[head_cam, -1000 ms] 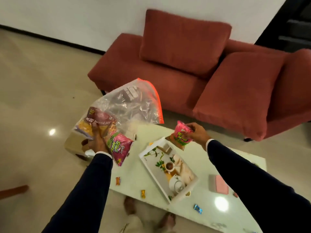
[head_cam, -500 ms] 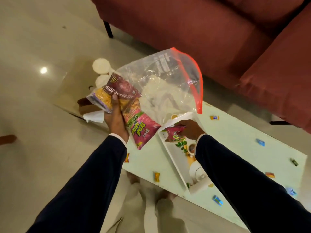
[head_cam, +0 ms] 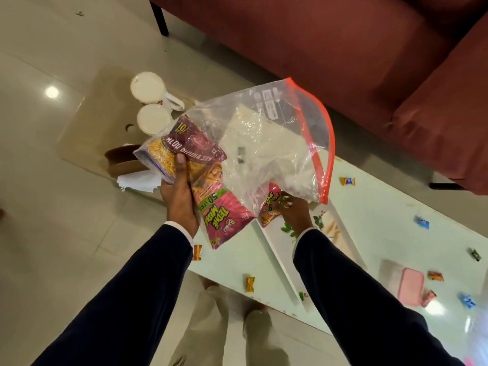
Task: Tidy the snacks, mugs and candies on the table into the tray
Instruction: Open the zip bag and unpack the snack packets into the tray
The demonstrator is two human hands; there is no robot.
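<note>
Left grip point(head_cam: 179, 199) closed around two snack packets fanned out above the near-left end of the desk point(head_cam: 369, 233): thumb pressed across a maroon-and-yellow packet point(head_cam: 182, 146) printed with a "10/-" price badge and showing thin yellow strands, palm backing a pink packet point(head_cam: 220, 215) with green-and-yellow lettering and a green "50% free" band, its lower corner hanging down past the wrist. Also pinched in that same grip, a large clear zip bag point(head_cam: 269, 143) with a red-orange seal strip, crumpled and billowing up and to the right, contents pale and hard to make out. Right grip point(head_cam: 293, 207) lower and to the right, partly behind the bag's film, fingers curled on a second small pink packet point(head_cam: 269, 207) of the same design, held just over the near end of the white tray point(head_cam: 277, 249); leaf print on the tray floor just beside the wrist, much of the tray hidden under the dark sleeve. Beyond the left grip, two white mugs point(head_cam: 150, 101) standing side by side, seen from above, one with a small red motif; a brown round object and crumpled white paper just below them. Scattered on the desk to the right of the right grip: wrapped candies point(head_cam: 347, 181) in orange, blue, green and red; one yellow candy point(head_cam: 249, 283) between the two sleeves; a pink flat case point(head_cam: 410, 286) far right. Red sofa point(head_cam: 343, 62) beyond the desk.
</note>
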